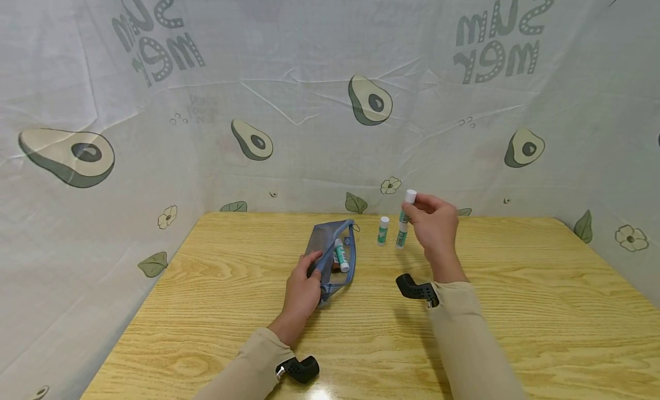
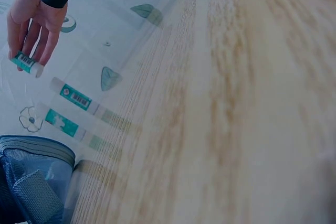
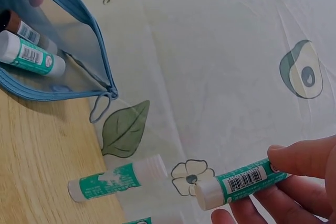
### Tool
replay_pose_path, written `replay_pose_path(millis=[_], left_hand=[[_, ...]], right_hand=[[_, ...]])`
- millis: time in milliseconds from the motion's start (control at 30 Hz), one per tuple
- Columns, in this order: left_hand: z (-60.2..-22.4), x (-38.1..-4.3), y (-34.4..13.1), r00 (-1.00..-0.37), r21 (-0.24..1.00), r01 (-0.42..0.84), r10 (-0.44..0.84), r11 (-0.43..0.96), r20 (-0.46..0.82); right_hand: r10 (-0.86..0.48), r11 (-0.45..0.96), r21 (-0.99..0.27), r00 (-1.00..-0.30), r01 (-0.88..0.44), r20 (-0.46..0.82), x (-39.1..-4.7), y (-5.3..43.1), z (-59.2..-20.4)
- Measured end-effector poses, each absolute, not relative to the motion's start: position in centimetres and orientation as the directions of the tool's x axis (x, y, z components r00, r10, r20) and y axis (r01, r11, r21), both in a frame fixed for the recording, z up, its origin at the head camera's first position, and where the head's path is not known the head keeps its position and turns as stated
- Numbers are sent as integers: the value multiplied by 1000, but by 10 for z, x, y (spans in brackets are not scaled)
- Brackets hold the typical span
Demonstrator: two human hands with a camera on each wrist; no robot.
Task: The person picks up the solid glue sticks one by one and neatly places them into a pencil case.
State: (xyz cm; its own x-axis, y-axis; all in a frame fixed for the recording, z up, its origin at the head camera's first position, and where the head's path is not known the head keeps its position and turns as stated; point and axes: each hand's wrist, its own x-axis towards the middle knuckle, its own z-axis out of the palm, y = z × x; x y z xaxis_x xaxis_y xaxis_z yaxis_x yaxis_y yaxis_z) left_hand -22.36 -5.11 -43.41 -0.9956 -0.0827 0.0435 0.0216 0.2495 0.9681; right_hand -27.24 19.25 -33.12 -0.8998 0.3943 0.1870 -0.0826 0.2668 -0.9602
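My right hand (image 1: 436, 225) pinches a white-capped green glue stick (image 3: 244, 182) between thumb and fingers, cap upward. In the head view, its lower end overlaps the top of a glue stick (image 1: 401, 237) standing upright on the table. Another upright glue stick (image 1: 382, 232) stands just left of that one. My left hand (image 1: 303, 290) grips the near left side of a blue mesh zip pouch (image 1: 321, 242), its mouth unzipped and facing right. Inside the pouch lie a green-and-white glue stick (image 3: 32, 56) and a brown-ended tube (image 3: 21, 26) beside it.
The wooden table (image 1: 515, 308) reaches back to a hanging cloth (image 1: 309, 159) printed with avocados and leaves. A loop of cord (image 3: 100, 109) hangs at the pouch's zip end. Black camera mounts (image 1: 415, 288) sit on both wrists.
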Motion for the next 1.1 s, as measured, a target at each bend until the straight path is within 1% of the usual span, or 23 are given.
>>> replay_pose_path(millis=[400, 667, 1100], left_hand=[[-433, -224, -51, -996, 967, 10, -88, 253, 33], [-432, -224, -51, -994, 967, -1, -107, 256, 27], [-435, -226, -50, -995, 967, -4, -99, 255, 22]], right_hand=[[337, 314, -947, -924, -73, 183, -271, 181, -331], [309, 333, -939, -930, -89, 198, -270, 179, -331], [279, 351, -930, -936, -106, 213, -270, 177, -334]])
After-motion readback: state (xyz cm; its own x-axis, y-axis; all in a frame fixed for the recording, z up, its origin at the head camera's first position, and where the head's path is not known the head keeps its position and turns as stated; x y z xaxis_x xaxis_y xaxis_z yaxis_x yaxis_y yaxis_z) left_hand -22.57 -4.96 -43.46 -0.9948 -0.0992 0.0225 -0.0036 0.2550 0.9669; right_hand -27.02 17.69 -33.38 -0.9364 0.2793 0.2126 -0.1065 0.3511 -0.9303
